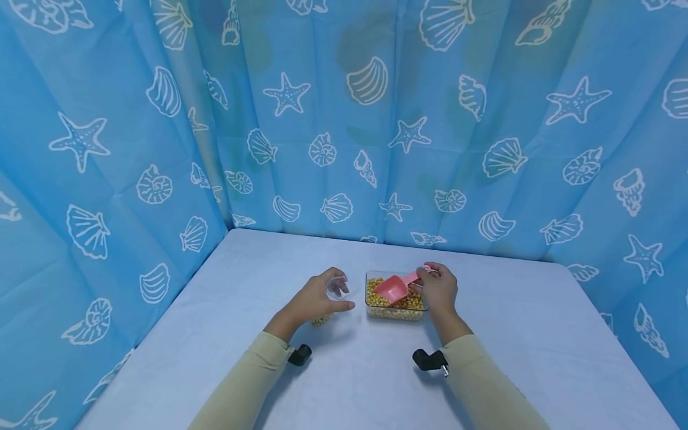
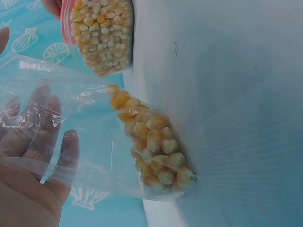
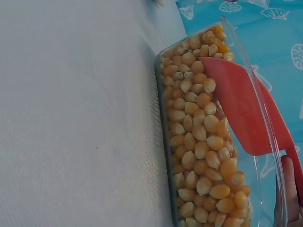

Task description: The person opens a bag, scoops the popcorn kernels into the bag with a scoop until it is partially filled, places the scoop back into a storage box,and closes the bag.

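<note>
Okay so, two bare hands working over a table (image 1: 344, 382) with a pale cover on it. The left hand (image 1: 316, 297) is curled round the top of a clear plastic bag (image 2: 102, 151), thumb on one side and fingers on the other, and the bag's mouth is spread into a roundish opening between them. You can see the fingers through the plastic from the left wrist. There's a small heap of corn kernels (image 2: 156, 146) in the bottom of the bag, which looks to be sitting on the table.

The right hand (image 1: 439, 291) has the handle of a pink scoop (image 1: 395, 289) pinched in its fingers. The scoop's bowl is tilted inside a clear rectangular container (image 1: 395, 315), tip down against the loose corn (image 3: 201, 146) in there. That container is on the table just to the right of the bag, not touching it, with way more corn than the bag has.

As for markings, there's one tiny dark fleck (image 2: 176, 48) on the table cover, too small to make out. The blue curtain (image 1: 333, 89) behind is all white outline drawings of starfish and seashells. Both arms have light yellowish sleeves (image 1: 242, 382), with a black mount (image 1: 430, 360) at each wrist.
</note>
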`<state>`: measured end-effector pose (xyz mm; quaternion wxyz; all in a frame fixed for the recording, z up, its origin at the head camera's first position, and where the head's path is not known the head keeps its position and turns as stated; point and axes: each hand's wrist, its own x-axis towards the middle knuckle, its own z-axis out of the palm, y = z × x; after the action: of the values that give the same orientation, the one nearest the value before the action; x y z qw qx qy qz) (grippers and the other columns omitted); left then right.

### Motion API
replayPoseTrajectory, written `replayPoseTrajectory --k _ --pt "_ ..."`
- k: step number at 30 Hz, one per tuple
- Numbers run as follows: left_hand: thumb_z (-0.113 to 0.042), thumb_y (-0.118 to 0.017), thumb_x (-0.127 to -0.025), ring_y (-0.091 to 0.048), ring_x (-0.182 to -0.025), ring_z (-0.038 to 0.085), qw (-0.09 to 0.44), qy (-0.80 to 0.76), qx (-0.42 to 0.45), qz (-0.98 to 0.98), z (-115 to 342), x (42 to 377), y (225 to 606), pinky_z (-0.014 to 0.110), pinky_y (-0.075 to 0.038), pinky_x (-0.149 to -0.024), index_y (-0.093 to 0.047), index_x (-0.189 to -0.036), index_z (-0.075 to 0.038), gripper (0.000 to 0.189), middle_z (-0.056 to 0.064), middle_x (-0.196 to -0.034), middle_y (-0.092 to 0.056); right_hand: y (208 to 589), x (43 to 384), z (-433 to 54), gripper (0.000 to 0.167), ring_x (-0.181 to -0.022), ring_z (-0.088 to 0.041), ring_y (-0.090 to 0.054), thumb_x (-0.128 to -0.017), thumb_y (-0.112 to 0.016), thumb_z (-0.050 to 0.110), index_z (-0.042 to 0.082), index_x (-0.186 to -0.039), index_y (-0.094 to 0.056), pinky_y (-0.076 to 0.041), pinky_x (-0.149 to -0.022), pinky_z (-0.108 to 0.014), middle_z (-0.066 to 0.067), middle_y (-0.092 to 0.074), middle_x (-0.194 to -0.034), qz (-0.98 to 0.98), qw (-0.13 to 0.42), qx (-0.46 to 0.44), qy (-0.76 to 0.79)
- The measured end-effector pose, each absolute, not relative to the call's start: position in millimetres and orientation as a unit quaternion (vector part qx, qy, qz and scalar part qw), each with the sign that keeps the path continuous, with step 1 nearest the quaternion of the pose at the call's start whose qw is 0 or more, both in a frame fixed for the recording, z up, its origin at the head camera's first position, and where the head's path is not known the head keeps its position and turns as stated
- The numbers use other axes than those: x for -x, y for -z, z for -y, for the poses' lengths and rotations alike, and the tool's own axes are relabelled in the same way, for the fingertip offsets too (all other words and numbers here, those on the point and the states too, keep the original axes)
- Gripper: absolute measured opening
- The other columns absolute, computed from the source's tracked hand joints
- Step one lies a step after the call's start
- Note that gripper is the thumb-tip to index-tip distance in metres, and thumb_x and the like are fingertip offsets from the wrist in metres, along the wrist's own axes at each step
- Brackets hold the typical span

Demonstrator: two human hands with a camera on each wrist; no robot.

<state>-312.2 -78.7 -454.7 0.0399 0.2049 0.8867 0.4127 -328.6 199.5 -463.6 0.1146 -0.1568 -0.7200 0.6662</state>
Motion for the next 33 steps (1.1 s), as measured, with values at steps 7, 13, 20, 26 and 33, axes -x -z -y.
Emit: replayPoseTrajectory --k 7,13,20,26,33 --pt "-0.043 -0.082 -0.076 -0.057 -0.094 0.016 0.053 -0.403 -0.194 -0.893 76 313 456 0.043 -0.050 -0.084 -0.052 -0.127 -0.014 0.065 -0.005 -0.104 -0.064 460 328 -200 0.038 -0.099 -0.025 -0.063 -0.099 -0.057 0.021 0.005 -0.133 -0.049 -0.055 -0.074 -0.028 -0.015 -0.056 -0.116 0.706 0.077 0.170 -0.683" --pt "-0.042 -0.081 -0.077 -0.057 -0.094 0.016 0.047 -0.393 -0.200 -0.896 73 313 455 0.042 -0.050 -0.084 -0.052 -0.126 -0.014 0.063 -0.007 -0.102 -0.063 458 330 -203 0.041 -0.097 -0.025 -0.064 -0.100 -0.057 0.017 0.003 -0.137 -0.046 -0.055 -0.075 -0.029 -0.017 -0.055 -0.119 0.687 0.071 0.176 -0.701" --pt "-0.041 -0.081 -0.078 -0.058 -0.092 0.014 0.041 -0.398 -0.217 -0.891 74 314 452 0.041 -0.049 -0.084 -0.053 -0.122 -0.016 0.058 -0.006 -0.101 -0.064 458 334 -210 0.046 -0.096 -0.022 -0.066 -0.099 -0.057 0.017 0.004 -0.141 -0.043 -0.055 -0.075 -0.028 -0.017 -0.055 -0.121 0.669 0.070 0.198 -0.713" --pt "-0.043 -0.081 -0.077 -0.058 -0.093 0.014 0.050 -0.397 -0.217 -0.891 73 315 449 0.040 -0.049 -0.084 -0.053 -0.124 -0.015 0.061 -0.002 -0.105 -0.065 461 336 -218 0.047 -0.092 -0.019 -0.067 -0.099 -0.058 0.017 0.005 -0.142 -0.044 -0.054 -0.077 -0.028 -0.016 -0.055 -0.119 0.632 0.068 0.213 -0.742" --pt "-0.040 -0.081 -0.078 -0.057 -0.092 0.013 0.055 -0.385 -0.222 -0.894 71 316 452 0.039 -0.050 -0.081 -0.053 -0.126 -0.012 0.063 -0.008 -0.101 -0.063 461 336 -219 0.048 -0.094 -0.019 -0.065 -0.099 -0.057 0.018 0.004 -0.142 -0.042 -0.054 -0.077 -0.027 -0.015 -0.054 -0.120 0.614 0.067 0.220 -0.755"
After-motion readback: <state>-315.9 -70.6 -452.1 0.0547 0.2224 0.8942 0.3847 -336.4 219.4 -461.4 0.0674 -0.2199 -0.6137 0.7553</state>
